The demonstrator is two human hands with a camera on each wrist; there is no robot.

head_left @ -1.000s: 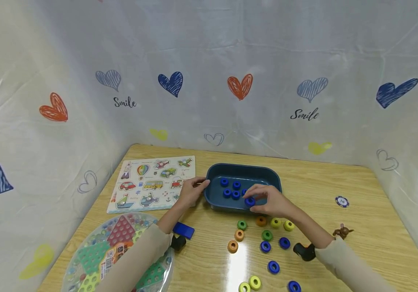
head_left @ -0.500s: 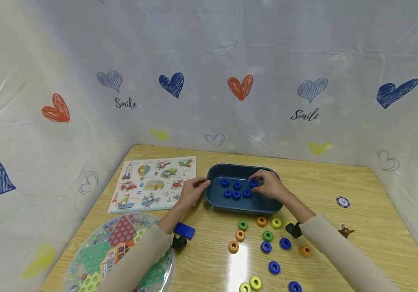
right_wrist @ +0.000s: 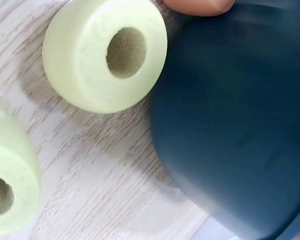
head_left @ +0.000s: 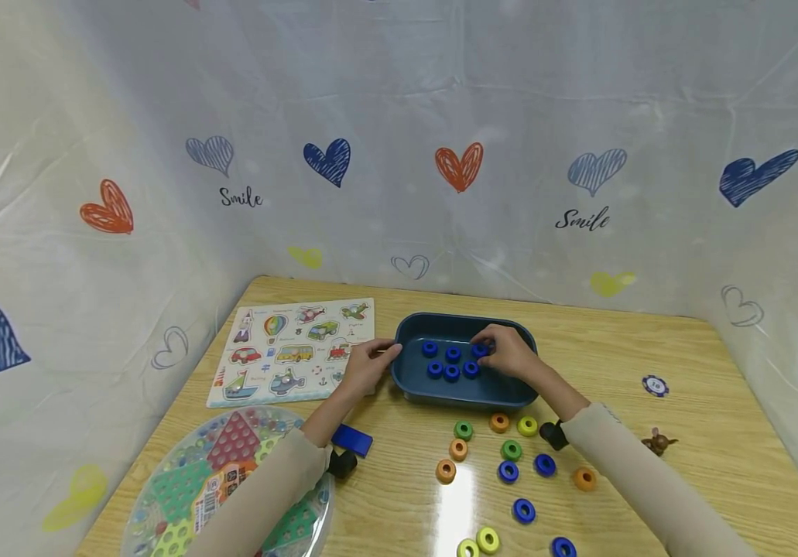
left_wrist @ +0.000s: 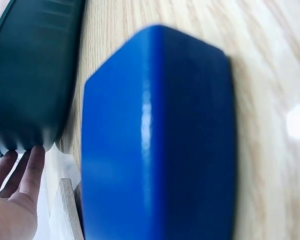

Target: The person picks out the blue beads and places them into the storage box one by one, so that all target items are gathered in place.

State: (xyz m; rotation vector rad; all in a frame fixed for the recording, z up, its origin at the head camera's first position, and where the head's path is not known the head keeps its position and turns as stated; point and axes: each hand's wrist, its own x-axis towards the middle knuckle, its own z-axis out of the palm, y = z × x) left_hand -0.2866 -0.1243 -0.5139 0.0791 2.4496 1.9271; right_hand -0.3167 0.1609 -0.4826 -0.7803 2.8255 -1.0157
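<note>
R hand [head_left: 508, 353] pinches blue ring [head_left: 480, 350] in tray [head_left: 464, 398]; L hand [head_left: 369, 365] touches tray end, fingers ~straight. Ring prob. light, stiff (maybe slick): best hold = outer rim.

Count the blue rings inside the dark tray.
6: two blue rings at far left, three in the near row, one at the right hand, which may hide more.

The head view looks forward and down from above; close wrist views share the tray [head_left: 454, 391].

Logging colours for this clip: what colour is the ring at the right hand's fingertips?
The ring is blue, best seen in the head view.
</note>
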